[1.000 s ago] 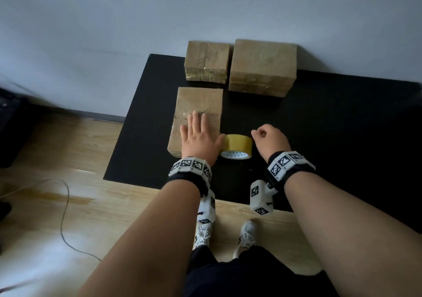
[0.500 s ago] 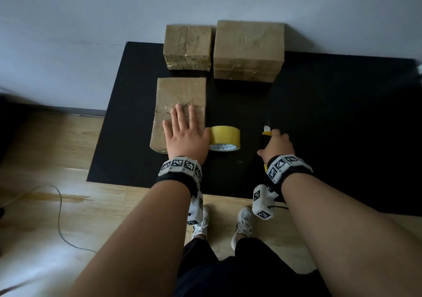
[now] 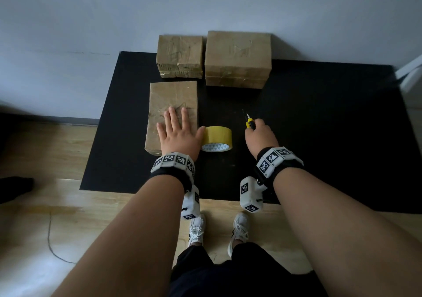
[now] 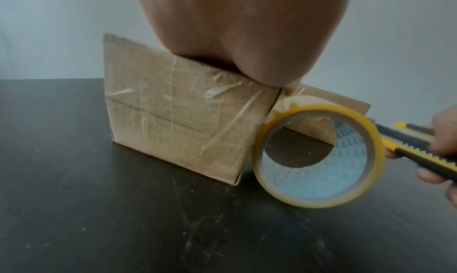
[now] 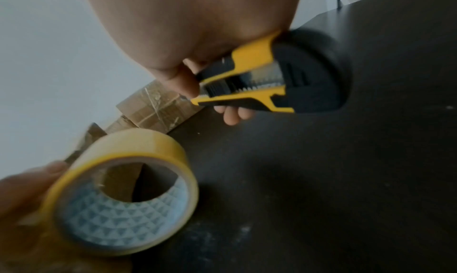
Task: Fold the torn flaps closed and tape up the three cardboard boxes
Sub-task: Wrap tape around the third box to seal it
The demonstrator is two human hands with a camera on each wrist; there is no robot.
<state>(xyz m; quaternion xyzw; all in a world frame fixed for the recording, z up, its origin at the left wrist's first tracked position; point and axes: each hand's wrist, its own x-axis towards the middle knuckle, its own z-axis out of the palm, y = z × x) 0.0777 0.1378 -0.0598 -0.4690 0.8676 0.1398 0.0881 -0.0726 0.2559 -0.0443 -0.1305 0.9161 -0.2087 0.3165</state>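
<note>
Three taped cardboard boxes stand on a black mat [image 3: 319,136]. My left hand [image 3: 177,130] lies flat with straight fingers on top of the near box [image 3: 173,95] [image 4: 173,120]. A small box [image 3: 180,54] and a larger box [image 3: 237,56] sit behind it by the wall. A yellow tape roll [image 3: 217,138] [image 4: 319,156] [image 5: 128,191] stands on edge right of the near box, touching my left thumb. My right hand [image 3: 260,134] grips a yellow and black utility knife [image 3: 250,123] [image 5: 249,83] [image 4: 408,142], lifted right of the roll.
The mat lies on a wooden floor [image 3: 45,205] against a pale wall [image 3: 205,4]. My shoes [image 3: 219,230] stand at the mat's near edge. A thin cable [image 3: 49,239] curls on the floor at left. A white object [image 3: 411,72] pokes in at the right edge.
My right hand moved right from beside the tape roll, took hold of the utility knife and raised it. My left hand stayed flat on the near box.
</note>
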